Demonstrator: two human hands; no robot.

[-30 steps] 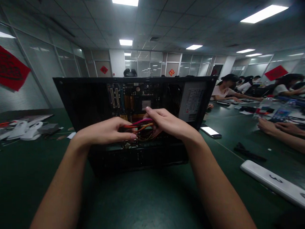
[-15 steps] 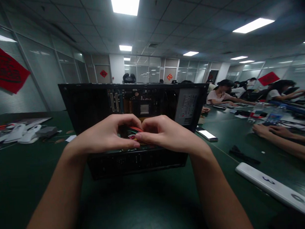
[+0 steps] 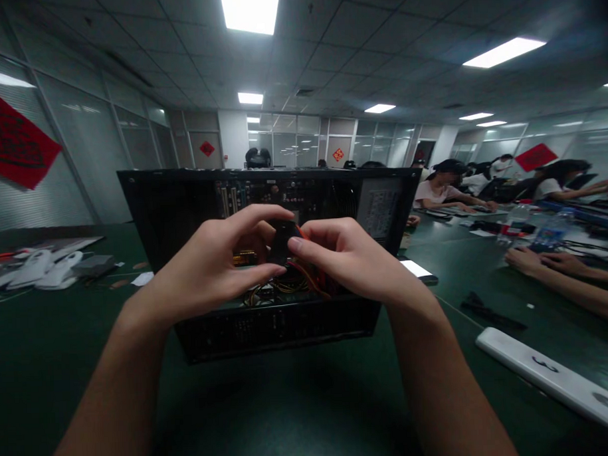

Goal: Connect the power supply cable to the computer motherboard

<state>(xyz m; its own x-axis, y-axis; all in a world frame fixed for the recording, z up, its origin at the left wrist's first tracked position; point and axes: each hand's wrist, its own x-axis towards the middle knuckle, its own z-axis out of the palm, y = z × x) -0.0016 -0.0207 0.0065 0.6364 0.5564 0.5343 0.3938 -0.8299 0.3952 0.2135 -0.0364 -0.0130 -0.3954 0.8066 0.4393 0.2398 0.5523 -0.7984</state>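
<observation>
An open black computer case (image 3: 282, 332) stands on the green table in front of me. Before its opening, a black power connector (image 3: 280, 242) is held between my hands. My left hand (image 3: 213, 264) curves around it from the left, index finger along its top edge and thumb along its bottom. From the right, my right hand (image 3: 342, 256) pinches the connector, its thumb lying on the near face. Orange, red and yellow wires (image 3: 310, 281) run from it down into the case. Behind sit the motherboard (image 3: 253, 193) and a labelled power supply (image 3: 376, 205), partly covered by my hands.
To the right lie a lit phone (image 3: 418, 272), a black strap-like item (image 3: 491, 309) and a white power bank-like bar (image 3: 553, 379). Plastic bottles (image 3: 553, 229) and another person's hands (image 3: 534, 260) are farther right. White handheld devices (image 3: 56, 266) rest at the left.
The wires were bunched between my fingertips; now the black connector shows there, raised slightly. My hands have moved up a little and farther apart.
</observation>
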